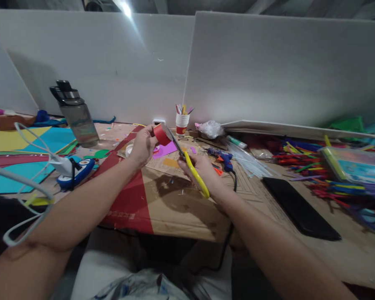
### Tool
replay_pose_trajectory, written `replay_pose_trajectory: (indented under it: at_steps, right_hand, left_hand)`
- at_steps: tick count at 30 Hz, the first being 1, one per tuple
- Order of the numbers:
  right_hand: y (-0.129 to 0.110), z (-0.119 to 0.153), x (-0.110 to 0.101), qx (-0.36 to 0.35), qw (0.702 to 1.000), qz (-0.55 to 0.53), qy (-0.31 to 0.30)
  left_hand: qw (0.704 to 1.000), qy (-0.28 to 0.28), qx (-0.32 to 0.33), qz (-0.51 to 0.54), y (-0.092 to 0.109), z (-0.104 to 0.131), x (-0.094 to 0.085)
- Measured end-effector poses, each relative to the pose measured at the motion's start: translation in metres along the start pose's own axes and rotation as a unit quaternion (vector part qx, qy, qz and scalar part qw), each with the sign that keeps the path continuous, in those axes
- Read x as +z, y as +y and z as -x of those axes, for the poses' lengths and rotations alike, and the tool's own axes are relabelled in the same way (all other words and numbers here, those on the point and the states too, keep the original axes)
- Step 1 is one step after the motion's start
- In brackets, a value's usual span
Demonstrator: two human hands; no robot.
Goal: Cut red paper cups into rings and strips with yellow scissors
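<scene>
Red paper piece (161, 134) sat pinched in left hand (143, 146) above the cardboard (175, 208), right hand (200, 171) closed on yellow scissors (192, 168), mid-cut; next snip likely needs steady alignment

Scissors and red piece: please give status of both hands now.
Left hand pinches red paper piece. Right hand grips yellow-handled scissors, blades at the red piece. Blue glue gun lies just beyond, not in the way.
</scene>
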State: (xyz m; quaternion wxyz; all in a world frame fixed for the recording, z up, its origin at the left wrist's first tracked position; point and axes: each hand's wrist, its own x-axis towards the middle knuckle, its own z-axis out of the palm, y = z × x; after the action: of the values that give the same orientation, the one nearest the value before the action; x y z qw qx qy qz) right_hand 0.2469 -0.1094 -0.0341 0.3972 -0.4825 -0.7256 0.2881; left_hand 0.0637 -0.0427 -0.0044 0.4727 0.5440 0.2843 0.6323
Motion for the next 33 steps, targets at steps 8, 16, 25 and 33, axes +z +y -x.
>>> replay_pose_trajectory:
  at_steps: [8, 16, 25, 33]
  right_hand:
    - [-0.001, -0.0027, -0.0044, -0.024, 0.999, 0.03, -0.018]
    - [-0.0007, -0.0005, -0.0021, 0.0, 1.0, 0.011, -0.011]
    - [-0.0009, -0.0006, -0.0022, -0.007, 1.0, 0.02, -0.012]
    - [-0.003, 0.0003, -0.0021, -0.035, 0.996, 0.078, 0.01]
  left_hand:
    - [0.997, -0.056, -0.048, -0.003, 0.0, -0.0029, -0.0041]
    - [0.993, -0.081, -0.08, -0.005, 0.0014, -0.0025, -0.0041]
    - [0.994, -0.075, -0.081, 0.009, -0.0023, -0.0043, -0.0071]
    - [0.999, -0.041, -0.011, 0.001, -0.0023, -0.0016, -0.0043]
